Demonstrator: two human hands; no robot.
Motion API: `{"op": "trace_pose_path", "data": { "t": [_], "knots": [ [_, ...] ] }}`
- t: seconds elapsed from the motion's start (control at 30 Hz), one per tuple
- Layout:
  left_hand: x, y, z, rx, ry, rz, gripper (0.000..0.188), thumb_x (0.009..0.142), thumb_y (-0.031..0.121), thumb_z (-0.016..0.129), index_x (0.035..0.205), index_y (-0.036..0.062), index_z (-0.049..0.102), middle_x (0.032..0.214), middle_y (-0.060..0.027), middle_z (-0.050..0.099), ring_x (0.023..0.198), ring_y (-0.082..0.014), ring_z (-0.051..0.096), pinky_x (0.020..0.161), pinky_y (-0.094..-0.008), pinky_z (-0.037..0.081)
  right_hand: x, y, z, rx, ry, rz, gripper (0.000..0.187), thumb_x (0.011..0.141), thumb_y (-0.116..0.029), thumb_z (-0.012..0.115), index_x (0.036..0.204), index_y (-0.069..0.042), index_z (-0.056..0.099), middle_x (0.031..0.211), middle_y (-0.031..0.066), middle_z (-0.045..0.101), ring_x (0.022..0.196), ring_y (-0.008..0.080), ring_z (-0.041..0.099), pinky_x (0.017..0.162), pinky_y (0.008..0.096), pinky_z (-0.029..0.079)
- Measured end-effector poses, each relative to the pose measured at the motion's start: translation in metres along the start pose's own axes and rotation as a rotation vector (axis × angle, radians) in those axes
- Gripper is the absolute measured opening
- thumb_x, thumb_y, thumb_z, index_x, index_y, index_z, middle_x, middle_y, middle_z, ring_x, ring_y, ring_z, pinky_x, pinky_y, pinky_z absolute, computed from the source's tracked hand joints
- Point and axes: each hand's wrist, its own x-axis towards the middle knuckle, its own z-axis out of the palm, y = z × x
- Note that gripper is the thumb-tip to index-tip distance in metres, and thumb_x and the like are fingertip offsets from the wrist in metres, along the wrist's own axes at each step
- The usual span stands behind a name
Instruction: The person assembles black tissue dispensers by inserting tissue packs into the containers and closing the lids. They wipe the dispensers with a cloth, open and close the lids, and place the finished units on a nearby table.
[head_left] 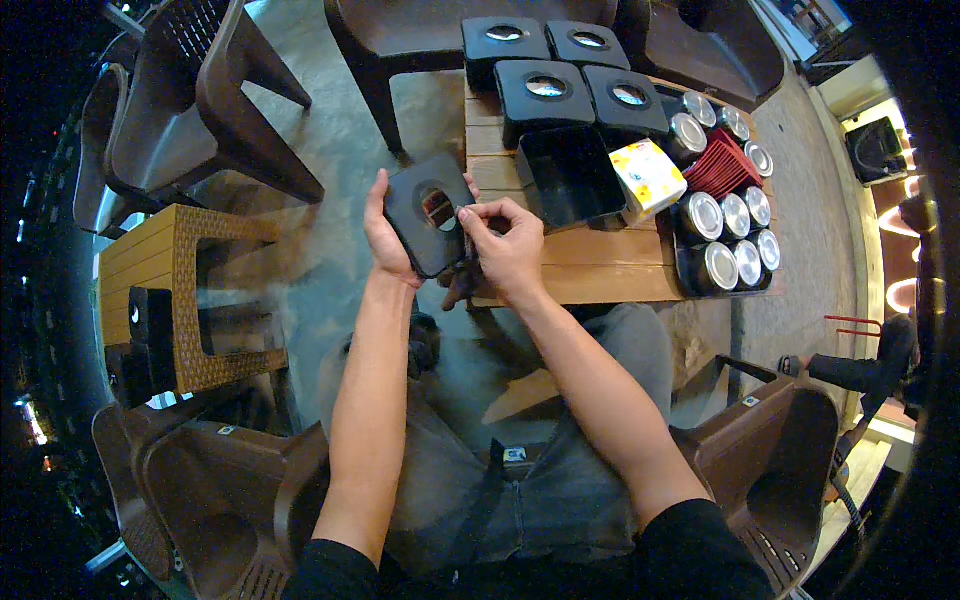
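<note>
My left hand (388, 242) holds up a black tissue-box lid (410, 205) with an oval opening, its fingers wrapped round the edges. My right hand (512, 245) is closed in a pinch at the lid's right side, with thumb and forefinger at the rim of the opening. To the right, an uncovered black tissue box (572, 185) sits on the wooden table (590, 275). Beside that box is a white and yellow pack of tissues (648, 180). Several covered black tissue boxes (543, 95) stand behind, with white tissue showing through their openings.
A black tray (700, 285) on the table's right side carries several metal-lidded jars (721, 265) and a fan of red napkins (722, 165). Brown plastic chairs (215, 110) stand around. At left is a second table (140, 260) with black containers (150, 335).
</note>
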Motion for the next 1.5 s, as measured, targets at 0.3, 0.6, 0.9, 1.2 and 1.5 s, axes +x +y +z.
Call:
{"op": "trace_pose_path", "data": {
  "t": [0.3,0.6,0.9,1.2,1.5],
  "knots": [
    [0.004,-0.001,-0.010,0.110,0.200,0.276,0.093,0.101,0.074,0.044,0.152,-0.0034,0.056,0.140,-0.0277,0.068,0.126,-0.0436,0.067,0.110,-0.0568,0.055,-0.009,0.003,0.010,-0.006,-0.117,0.072,0.019,0.098,-0.014,0.082,0.090,0.001,0.073,0.077,0.0041,0.071,0.058,0.0107,0.063,0.055,0.0304,0.053],
    [0.006,0.001,-0.015,0.027,0.268,0.263,0.085,0.102,0.072,0.044,0.139,-0.0017,0.064,0.126,-0.0261,0.072,0.116,-0.0427,0.069,0.103,-0.0537,0.057,-0.041,-0.008,0.025,-0.063,-0.133,-0.209,0.021,0.095,-0.012,0.081,0.084,-0.001,0.069,0.080,0.0031,0.065,0.075,0.0113,0.059,0.069,0.0300,0.049],
    [0.004,0.011,0.001,-0.039,0.086,0.122,0.092,0.097,0.069,0.051,0.153,-0.0022,0.054,0.151,-0.0295,0.061,0.136,-0.0481,0.060,0.118,-0.0628,0.049,0.002,0.001,0.004,-0.124,0.143,-0.109,0.017,0.102,-0.014,0.079,0.095,0.000,0.072,0.084,0.0034,0.071,0.075,0.0101,0.063,0.068,0.0290,0.051],
    [0.009,0.022,-0.006,0.173,0.282,0.084,0.075,0.094,0.041,0.052,0.152,-0.0068,0.052,0.139,-0.0289,0.069,0.129,-0.0433,0.069,0.113,-0.0565,0.056,0.004,-0.110,-0.056,-0.112,0.508,-0.597,0.009,0.105,-0.012,0.076,0.103,-0.005,0.071,0.101,0.0042,0.071,0.085,0.0132,0.064,0.079,0.0279,0.053],
    [0.022,-0.025,-0.027,0.818,0.580,0.054,0.040,0.089,0.018,0.072,0.123,0.0004,0.060,0.105,-0.0160,0.074,0.093,-0.0314,0.075,0.084,-0.0458,0.062,0.037,-0.117,-0.185,-0.028,0.639,-0.454,0.021,0.102,-0.018,0.080,0.107,0.001,0.072,0.100,0.0076,0.074,0.088,0.0164,0.068,0.085,0.0312,0.056]
  ]
}}
